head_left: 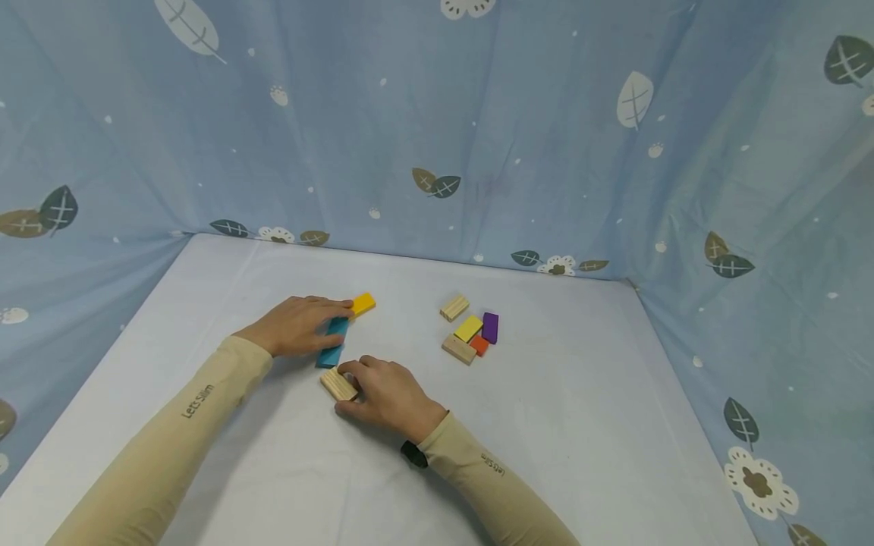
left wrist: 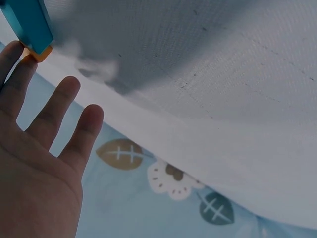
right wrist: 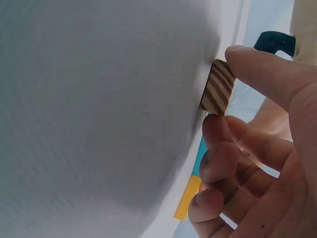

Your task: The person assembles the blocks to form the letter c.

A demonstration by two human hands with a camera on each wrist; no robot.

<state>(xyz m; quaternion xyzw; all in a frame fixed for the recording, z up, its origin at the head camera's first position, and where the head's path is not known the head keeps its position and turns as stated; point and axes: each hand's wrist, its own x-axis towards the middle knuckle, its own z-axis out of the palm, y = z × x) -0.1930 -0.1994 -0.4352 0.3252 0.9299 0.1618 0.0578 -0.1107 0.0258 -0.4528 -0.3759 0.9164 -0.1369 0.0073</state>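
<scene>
My left hand (head_left: 297,326) lies over a blue block (head_left: 333,343), its thumb touching that block and its fingertips at a yellow-orange block (head_left: 363,305). In the left wrist view its visible fingers are extended, with fingertips beside the blue block (left wrist: 30,25) and the orange one (left wrist: 40,53). My right hand (head_left: 391,396) pinches a striped natural-wood block (head_left: 339,385) between thumb and fingers, close to the blue block's near end. The right wrist view shows the wooden block's striped end (right wrist: 218,88), its lower edge at the white cloth.
Right of the hands lies a loose group: two plain wooden blocks (head_left: 454,307) (head_left: 459,349), a yellow block (head_left: 469,329), a purple block (head_left: 490,327) and a red-orange block (head_left: 480,346). White cloth (head_left: 580,425) covers the table, and a blue patterned curtain (head_left: 382,136) stands behind.
</scene>
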